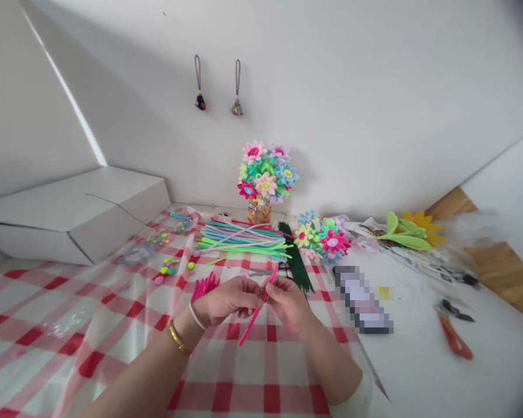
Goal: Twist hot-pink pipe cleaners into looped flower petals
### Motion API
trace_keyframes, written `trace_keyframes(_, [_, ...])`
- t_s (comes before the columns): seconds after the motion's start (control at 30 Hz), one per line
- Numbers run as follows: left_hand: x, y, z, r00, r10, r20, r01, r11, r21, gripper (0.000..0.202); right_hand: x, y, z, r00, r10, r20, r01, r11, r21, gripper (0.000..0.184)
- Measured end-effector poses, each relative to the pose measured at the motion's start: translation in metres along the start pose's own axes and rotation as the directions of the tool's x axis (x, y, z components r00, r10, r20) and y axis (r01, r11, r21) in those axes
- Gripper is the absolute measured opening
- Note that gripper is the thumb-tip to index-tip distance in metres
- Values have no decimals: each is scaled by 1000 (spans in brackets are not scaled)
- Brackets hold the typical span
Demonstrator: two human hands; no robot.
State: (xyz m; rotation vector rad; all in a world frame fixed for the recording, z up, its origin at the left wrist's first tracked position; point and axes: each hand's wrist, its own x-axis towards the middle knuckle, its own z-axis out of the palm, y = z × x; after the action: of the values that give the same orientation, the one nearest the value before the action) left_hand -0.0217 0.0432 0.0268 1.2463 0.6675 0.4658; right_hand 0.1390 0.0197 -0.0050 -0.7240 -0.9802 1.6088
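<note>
My left hand [226, 302] and my right hand [290, 302] meet above the red-and-white checked cloth [70, 342], both pinching a pink pipe cleaner [255, 316] that slants down to the left between them. The left wrist carries a gold bangle and a white band. A small bunch of pink pipe cleaners [204, 285] lies just beyond the left hand. Behind the hands lies a pile of long pastel pipe cleaners [244, 239] and a dark green bundle [297, 261].
A jar holding pipe-cleaner flowers [265, 177] stands at the wall. Loose finished flowers [325, 238], a yellow flower with green leaves [412, 232], orange-handled pliers [453, 334], scissors [265, 271], small pompoms [168, 268] and a white box [78, 212] lie around.
</note>
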Motion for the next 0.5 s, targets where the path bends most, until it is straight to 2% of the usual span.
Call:
trace_keyframes(0.17, [7,-20,-5,999,1,35,5,988,-155,13,5,-4,-8,994,-19,-105,35,988,151,14])
trace_keyframes(0.3, [5,-32,-7,998,-25,54,33,986,-162,15,6,-3,-12,988,-27,-149,53,984,173,13])
trace_keyframes(0.5, [6,-34,0,998,-23,64,35,981,-190,18,5,-5,-13,984,-40,-175,66,987,146,11])
